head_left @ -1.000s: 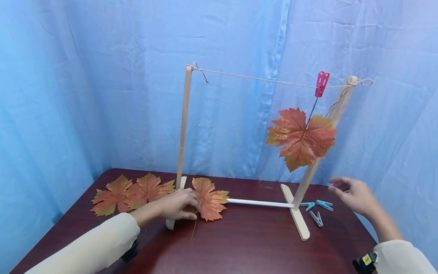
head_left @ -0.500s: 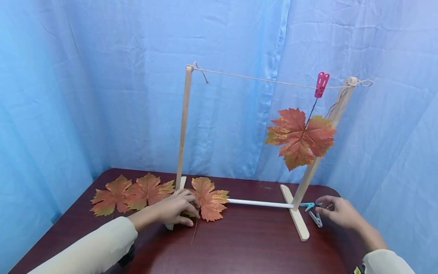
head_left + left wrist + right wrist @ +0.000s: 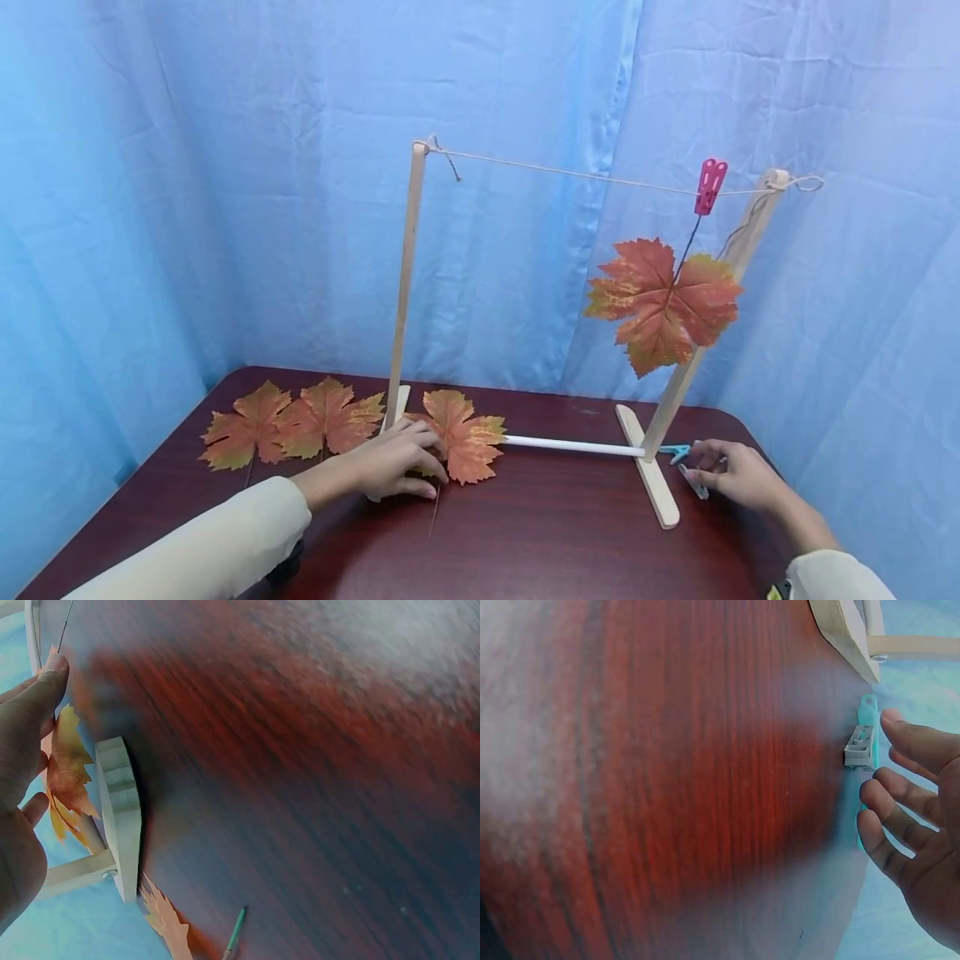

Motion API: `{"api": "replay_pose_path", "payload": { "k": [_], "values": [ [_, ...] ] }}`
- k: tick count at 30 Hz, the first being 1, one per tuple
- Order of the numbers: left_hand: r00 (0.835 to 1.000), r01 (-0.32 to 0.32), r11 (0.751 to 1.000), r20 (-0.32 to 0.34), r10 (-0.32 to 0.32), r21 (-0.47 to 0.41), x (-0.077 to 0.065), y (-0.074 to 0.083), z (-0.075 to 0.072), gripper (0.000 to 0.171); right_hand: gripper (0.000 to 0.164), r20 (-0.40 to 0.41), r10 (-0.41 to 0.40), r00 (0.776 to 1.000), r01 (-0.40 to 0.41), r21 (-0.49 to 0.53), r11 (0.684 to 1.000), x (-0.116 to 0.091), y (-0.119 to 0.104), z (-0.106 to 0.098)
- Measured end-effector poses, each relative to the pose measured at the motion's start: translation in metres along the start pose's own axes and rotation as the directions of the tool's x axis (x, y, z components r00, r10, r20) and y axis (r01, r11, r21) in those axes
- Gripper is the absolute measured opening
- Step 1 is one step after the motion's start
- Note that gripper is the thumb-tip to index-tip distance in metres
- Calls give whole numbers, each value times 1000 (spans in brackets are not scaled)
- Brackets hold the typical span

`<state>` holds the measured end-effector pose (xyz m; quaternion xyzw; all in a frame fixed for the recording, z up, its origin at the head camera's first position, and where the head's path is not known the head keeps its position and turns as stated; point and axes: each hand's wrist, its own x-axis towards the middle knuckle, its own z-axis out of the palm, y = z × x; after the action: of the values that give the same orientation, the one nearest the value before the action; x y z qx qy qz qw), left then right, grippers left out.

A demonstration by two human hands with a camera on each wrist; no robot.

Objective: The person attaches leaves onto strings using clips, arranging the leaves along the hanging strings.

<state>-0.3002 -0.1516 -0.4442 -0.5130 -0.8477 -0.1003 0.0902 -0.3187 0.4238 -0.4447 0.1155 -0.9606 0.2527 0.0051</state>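
Observation:
My left hand (image 3: 401,460) pinches the thin stem of an orange artificial maple leaf (image 3: 468,442) by the left post's foot. In the left wrist view, the stem passes the thumb tip and the leaf (image 3: 71,769) shows beyond the fingers. At the right, my right hand (image 3: 738,475) reaches down over the clothespins, its thumb apart from its loosely bent fingers. A grey clothespin (image 3: 860,746) lies close to the thumb, with a light-blue clothespin (image 3: 675,452) just behind it. Another blue clothespin is mostly hidden by the fingers.
A wooden stand with a left post (image 3: 407,275) and right post (image 3: 678,387) carries a string (image 3: 555,170). A pink clothespin (image 3: 710,187) holds a hanging leaf (image 3: 663,304) there. Two leaves (image 3: 251,425) lie at the left. A white rod (image 3: 573,446) joins the feet.
My right hand has come down and left to the clothespins, now covering one of the blue ones. The left hand stays at its leaf, whose stem end has shifted slightly right.

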Motion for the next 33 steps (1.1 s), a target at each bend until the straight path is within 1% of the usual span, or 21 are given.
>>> {"api": "replay_pose_path", "payload": {
  "k": [4,8,11,17,22,28,33],
  "values": [
    [1000,-25,1000,-4,25,7,3,1,1,22,40,7,12,1000,-13,12,1000,1,0,1],
    [999,-40,999,-7,41,12,6,3,3,23,37,3,4,1000,-4,0,1000,2,1,3],
    [999,-44,999,-11,44,16,8,4,5,23,36,4,1,1000,-1,-4,1000,2,0,5],
    [999,-34,999,6,34,21,12,9,7,20,35,5,1,1000,-1,-9,1000,3,-3,9],
    [999,-43,999,13,43,10,14,12,7,19,37,26,13,1000,-13,30,999,5,-2,9],
    [997,-53,998,47,54,-24,19,16,7,18,36,39,1,999,-2,38,999,5,1,9],
    [996,-39,999,81,40,-9,22,18,7,16,36,43,-2,999,0,44,999,4,2,8]
  ]
}}
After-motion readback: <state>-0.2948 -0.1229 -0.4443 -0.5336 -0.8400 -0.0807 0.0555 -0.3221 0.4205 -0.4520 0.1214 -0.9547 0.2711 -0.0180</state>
